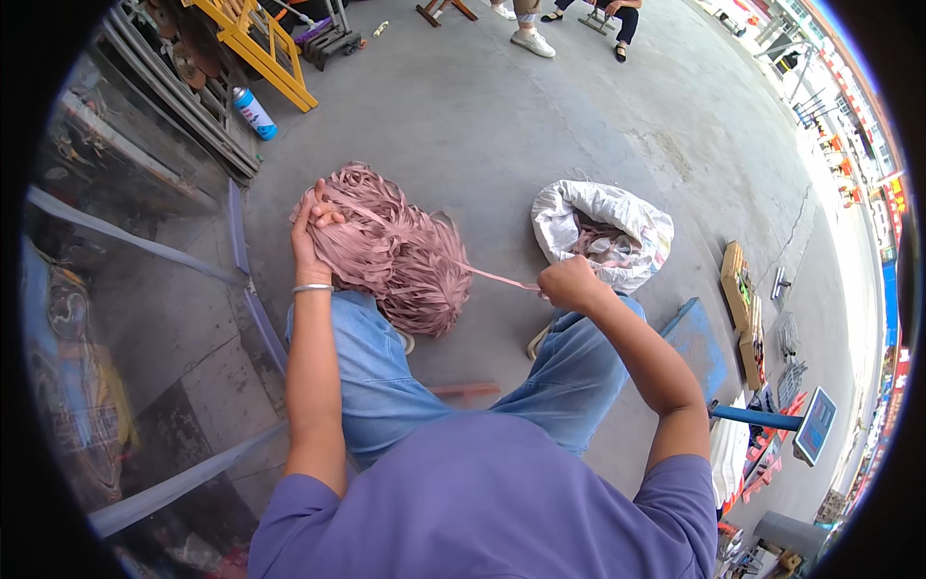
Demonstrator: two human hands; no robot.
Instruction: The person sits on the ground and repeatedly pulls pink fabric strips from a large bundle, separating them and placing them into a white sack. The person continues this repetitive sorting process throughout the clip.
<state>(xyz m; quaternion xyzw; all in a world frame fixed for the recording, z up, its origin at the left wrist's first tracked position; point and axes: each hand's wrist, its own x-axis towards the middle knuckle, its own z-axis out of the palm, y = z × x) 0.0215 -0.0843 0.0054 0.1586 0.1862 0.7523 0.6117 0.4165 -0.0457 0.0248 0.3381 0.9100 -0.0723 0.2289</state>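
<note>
A big bundle of dusty-pink flat strips [427,289] rests in front of me, by my left knee. My left hand [315,228] grips its left side, fingers curled over the strips. From the bundle a single pink strip [499,277] runs taut to the right. Its end goes into the closed fingers of my right hand [573,284], above my right knee. Just beyond that hand stands a white woven sack [651,224] with its mouth rolled down. More pink strips [600,242] lie inside the sack.
On the left are a glass door [159,304], a blue-and-white spray can [255,114] and a yellow metal frame [278,69]. Two people's legs [532,40] show at the top. To the right, a blue platform scale [698,344] stands near wooden boxes [738,286] on the concrete floor.
</note>
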